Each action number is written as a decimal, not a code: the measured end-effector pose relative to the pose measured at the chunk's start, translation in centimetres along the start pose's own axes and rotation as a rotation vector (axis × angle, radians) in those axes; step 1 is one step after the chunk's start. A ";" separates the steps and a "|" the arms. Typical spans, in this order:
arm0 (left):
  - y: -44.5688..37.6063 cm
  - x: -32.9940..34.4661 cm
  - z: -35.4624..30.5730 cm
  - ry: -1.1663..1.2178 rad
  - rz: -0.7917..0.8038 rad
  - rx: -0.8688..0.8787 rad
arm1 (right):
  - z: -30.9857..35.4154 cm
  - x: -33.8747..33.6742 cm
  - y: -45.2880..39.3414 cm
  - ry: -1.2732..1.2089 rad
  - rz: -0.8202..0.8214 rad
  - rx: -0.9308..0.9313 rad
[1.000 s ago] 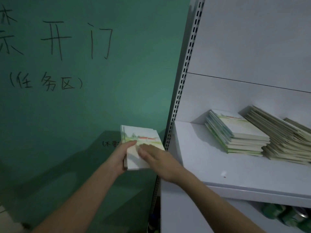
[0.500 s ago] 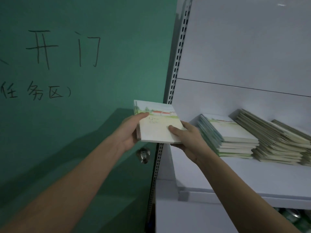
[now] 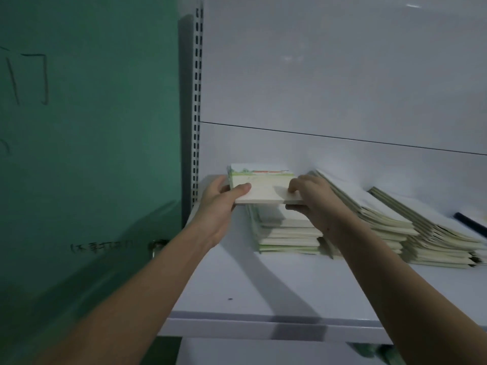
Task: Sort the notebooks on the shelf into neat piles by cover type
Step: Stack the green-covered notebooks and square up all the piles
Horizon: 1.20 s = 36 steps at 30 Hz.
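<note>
A small bundle of notebooks point(image 3: 263, 187) with a pale landscape cover is held flat between both hands, just above a pile of matching notebooks point(image 3: 287, 235) on the white shelf point(image 3: 237, 285). My left hand point(image 3: 221, 198) grips the bundle's left edge, thumb on top. On the right edge, my right hand point(image 3: 313, 196) pinches it with fingers above and below. To the right lie two slanted piles of plain cream-edged notebooks point(image 3: 382, 219), point(image 3: 434, 233), partly hidden by my right forearm.
A green wall point(image 3: 92, 154) with handwritten characters stands left of the perforated shelf upright point(image 3: 196, 101). A round door knob point(image 3: 155, 246) sticks out low on the wall. A dark pen-like object point(image 3: 471, 222) rests on the far right pile. Green items show below the shelf.
Both hands carried the landscape notebooks up and to the right, from in front of the green wall to just over the matching pile on the shelf. The view followed rightward.
</note>
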<state>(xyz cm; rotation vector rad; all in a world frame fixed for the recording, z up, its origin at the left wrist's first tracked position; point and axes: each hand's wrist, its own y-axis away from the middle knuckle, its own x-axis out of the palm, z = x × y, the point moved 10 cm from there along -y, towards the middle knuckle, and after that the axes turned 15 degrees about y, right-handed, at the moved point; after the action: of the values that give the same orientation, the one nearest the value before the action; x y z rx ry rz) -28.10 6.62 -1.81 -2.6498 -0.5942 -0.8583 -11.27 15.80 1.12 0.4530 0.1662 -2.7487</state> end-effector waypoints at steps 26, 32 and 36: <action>-0.1 1.5 9.8 -0.476 0.048 0.187 | -9.9 -2.6 -0.4 0.168 -0.198 -0.387; -0.5 0.9 9.6 -0.482 -0.005 0.219 | -10.7 -2.5 -0.9 0.215 -0.180 -0.387; -0.5 0.7 10.1 -0.537 0.019 0.187 | -10.9 -2.5 -1.1 0.183 -0.157 -0.381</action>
<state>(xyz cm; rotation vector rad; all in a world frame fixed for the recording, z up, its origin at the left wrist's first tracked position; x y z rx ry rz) -22.81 11.21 -9.20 -2.6966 -0.7258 -0.0623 -6.29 19.46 -8.31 0.6024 0.7854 -2.7281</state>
